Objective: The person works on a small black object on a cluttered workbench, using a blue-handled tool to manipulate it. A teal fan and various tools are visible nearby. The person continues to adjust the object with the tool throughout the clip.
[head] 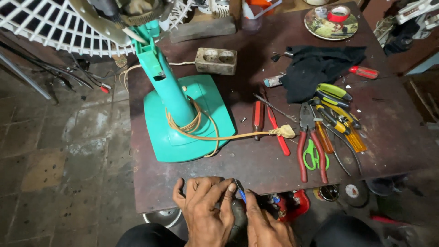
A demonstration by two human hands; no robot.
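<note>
Both hands meet at the near edge of the dark wooden table [256, 45], straight out from the base of the green fan stand [183, 114], which serves as the landmark here. The left hand [206, 212] is curled shut around a small dark rounded part [238, 215], and the right hand [267, 224] pinches a small blue-handled tool [241, 192] against it; what the part is cannot be told. A tan cord [196, 126] is looped round the stand's column and runs right to a cream plug [287, 131]. Beyond the stand's base sits a grimy double socket block [216, 61]. Right of the plug lie red-handled pliers [311, 151], green scissors [314, 155], and a heap of yellow and orange screwdrivers [338, 123]; between plug and base lie a red screwdriver [258, 116] and a red strip-like tool [279, 135]. Farther right and back, a black cloth [320, 68] lies crumpled, and a round picture plate [330, 24] carries a red tape roll [339, 13]. Above the stand hangs the white fan grille [59, 27]. Nothing lies between the hands and the stand.
</note>
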